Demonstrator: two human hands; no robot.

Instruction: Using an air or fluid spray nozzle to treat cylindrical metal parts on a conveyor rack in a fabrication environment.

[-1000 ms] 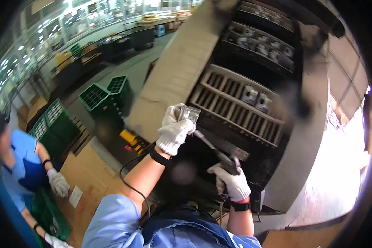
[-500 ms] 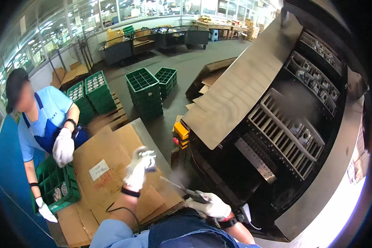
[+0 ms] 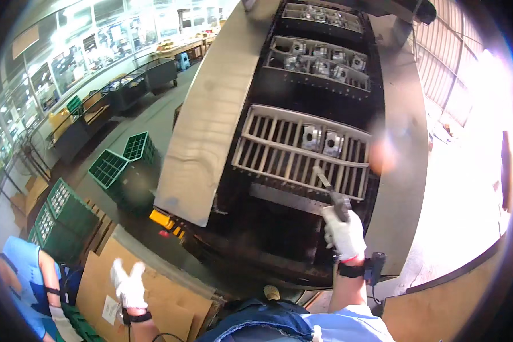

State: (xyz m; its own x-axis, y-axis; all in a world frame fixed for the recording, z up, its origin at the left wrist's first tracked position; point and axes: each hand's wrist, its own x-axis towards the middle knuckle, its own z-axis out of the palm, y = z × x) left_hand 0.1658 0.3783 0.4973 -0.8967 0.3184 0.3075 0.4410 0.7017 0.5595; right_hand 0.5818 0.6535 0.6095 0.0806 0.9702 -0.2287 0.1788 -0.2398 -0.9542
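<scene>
My right hand (image 3: 344,232), in a white glove, is closed around a dark-handled tool (image 3: 340,204). The tool's long pale metal end (image 3: 323,178) points over the near slatted rack (image 3: 262,149) of the large dark machine. I cannot tell whether that end touches the slats. Two shiny metal castings (image 3: 311,137) stand side by side on the far half of this rack. My gloved left hand (image 3: 130,283) is at the lower left above a cardboard sheet (image 3: 165,299), fingers apart and holding nothing I can see.
A second rack (image 3: 319,64) with several castings lies farther back. Wide metal side panels (image 3: 208,114) flank the machine; a yellow box (image 3: 161,219) sits at its near left corner. Green crates (image 3: 109,166) stand on the floor. A co-worker's sleeve (image 3: 23,265) is close at left.
My view has swung right toward the machine. My right hand has carried the tool out over the near rack. My left hand, a shiny object at its fingers before, now shows spread fingers.
</scene>
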